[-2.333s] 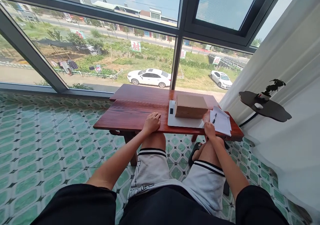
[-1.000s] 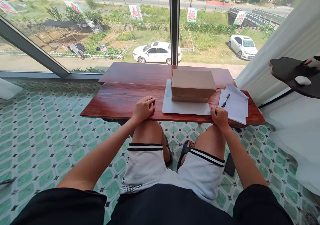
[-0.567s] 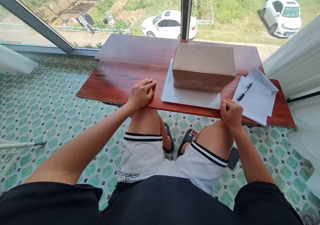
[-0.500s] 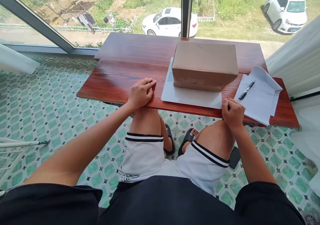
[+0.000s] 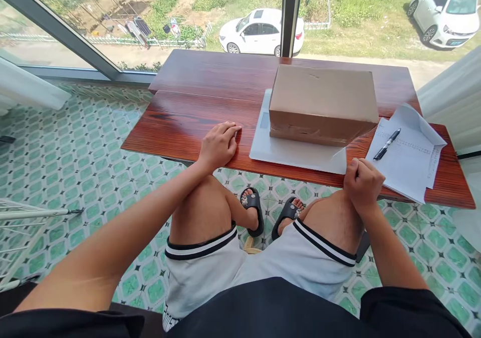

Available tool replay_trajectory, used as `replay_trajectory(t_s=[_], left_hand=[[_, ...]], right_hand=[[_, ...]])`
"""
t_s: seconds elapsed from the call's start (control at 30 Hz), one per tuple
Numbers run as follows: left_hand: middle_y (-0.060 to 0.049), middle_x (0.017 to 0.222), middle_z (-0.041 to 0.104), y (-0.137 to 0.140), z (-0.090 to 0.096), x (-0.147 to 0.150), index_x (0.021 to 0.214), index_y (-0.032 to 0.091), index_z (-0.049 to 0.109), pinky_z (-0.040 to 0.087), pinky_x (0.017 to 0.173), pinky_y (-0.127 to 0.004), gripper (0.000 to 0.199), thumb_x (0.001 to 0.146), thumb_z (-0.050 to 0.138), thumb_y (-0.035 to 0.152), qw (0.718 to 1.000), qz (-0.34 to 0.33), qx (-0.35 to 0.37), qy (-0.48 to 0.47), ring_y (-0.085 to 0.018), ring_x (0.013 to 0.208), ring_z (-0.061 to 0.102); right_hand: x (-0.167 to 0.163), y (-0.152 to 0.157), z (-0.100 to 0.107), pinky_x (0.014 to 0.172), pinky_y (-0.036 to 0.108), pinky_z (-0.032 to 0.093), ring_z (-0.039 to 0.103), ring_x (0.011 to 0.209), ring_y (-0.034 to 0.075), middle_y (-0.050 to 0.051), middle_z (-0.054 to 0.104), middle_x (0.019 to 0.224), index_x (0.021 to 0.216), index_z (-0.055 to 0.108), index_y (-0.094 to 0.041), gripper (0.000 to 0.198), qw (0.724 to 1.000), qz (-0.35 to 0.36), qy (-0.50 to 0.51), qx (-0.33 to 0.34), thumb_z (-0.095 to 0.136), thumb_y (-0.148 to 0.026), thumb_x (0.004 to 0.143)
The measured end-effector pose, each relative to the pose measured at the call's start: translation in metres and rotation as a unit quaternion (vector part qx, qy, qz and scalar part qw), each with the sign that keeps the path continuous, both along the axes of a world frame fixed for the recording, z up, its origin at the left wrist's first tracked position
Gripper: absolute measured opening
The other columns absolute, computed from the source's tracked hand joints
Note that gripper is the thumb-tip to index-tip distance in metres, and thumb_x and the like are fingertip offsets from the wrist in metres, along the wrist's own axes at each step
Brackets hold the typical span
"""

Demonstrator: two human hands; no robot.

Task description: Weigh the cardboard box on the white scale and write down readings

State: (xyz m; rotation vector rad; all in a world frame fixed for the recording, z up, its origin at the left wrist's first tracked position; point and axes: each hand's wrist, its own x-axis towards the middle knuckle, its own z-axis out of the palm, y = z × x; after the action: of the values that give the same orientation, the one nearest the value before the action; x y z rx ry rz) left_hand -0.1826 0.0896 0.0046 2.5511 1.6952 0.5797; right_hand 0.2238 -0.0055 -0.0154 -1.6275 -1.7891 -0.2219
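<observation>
My left hand point(image 5: 220, 146) rests palm down on the front of the wooden table point(image 5: 188, 122), its fingers lying on the surface and slightly bent. To its right, apart from it, lies a flat silver-grey panel point(image 5: 296, 156) with a small grey rectangle near its left side. A closed brown cardboard box point(image 5: 325, 110) sits on top of the panel. My right hand point(image 5: 364, 182) makes a fist at the table's front edge, beside the panel's near right corner. Its inner fingers are partly hidden, and nothing shows in it.
Paper sheets point(image 5: 406, 162) with a black pen point(image 5: 387, 144) on them lie right of the box. A dark flat object point(image 5: 363, 247) shows partly beside my right thigh. A white metal rack point(image 5: 33, 218) stands at the left on the tiled floor. Windows rise behind the table.
The view has shifted, so the table and box appear farther right. My left knee has swung outward to the left. Both hands keep about the same places on the table; the box has not moved.
</observation>
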Motion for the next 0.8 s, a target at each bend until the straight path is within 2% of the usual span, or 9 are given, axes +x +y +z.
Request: replay_trajectory(t_s=[0.27,0.5,0.63,0.8], left_hand=[[-0.017,0.135,0.056,0.008,-0.001,0.000,0.140,0.019,0.056,0.037,0.104,-0.052,0.048,0.095,0.039,0.020,0.996,-0.024,-0.003,0.080,-0.035,0.123,0.048],[-0.023,0.129,0.056,0.009,0.005,0.004,0.142,0.011,0.053,0.038,0.097,-0.051,0.049,0.098,0.035,0.024,0.990,-0.058,-0.008,0.130,-0.038,0.116,0.048],[-0.024,0.123,0.059,0.008,0.008,0.006,0.139,0.007,0.056,0.039,0.094,-0.050,0.048,0.098,0.034,0.022,0.989,-0.070,0.003,0.128,-0.038,0.111,0.051],[-0.025,0.123,0.060,0.006,0.008,0.006,0.139,0.006,0.056,0.040,0.094,-0.050,0.047,0.098,0.037,0.020,0.989,-0.070,0.007,0.128,-0.038,0.112,0.052]], right_hand=[[0.002,0.003,-0.001,0.060,0.034,0.023,0.035,0.058,0.014,-0.001,0.039,0.060,0.063,0.028,-0.024,0.037,1.000,-0.020,0.012,-0.014,0.037,-0.026,0.099],[0.001,0.004,0.003,0.060,0.034,0.024,0.037,0.056,0.015,0.000,0.040,0.058,0.063,0.026,-0.025,0.037,0.999,-0.030,0.005,-0.022,0.034,-0.031,0.098],[-0.001,0.001,0.018,0.056,0.033,0.025,0.036,0.051,0.014,-0.001,0.039,0.053,0.060,0.027,-0.026,0.038,1.000,-0.010,-0.014,-0.009,0.035,-0.031,0.096],[-0.022,0.000,0.050,0.057,0.033,0.026,0.036,0.051,0.014,-0.001,0.038,0.052,0.058,0.028,-0.025,0.039,0.998,0.043,-0.034,0.017,0.036,-0.027,0.096]])
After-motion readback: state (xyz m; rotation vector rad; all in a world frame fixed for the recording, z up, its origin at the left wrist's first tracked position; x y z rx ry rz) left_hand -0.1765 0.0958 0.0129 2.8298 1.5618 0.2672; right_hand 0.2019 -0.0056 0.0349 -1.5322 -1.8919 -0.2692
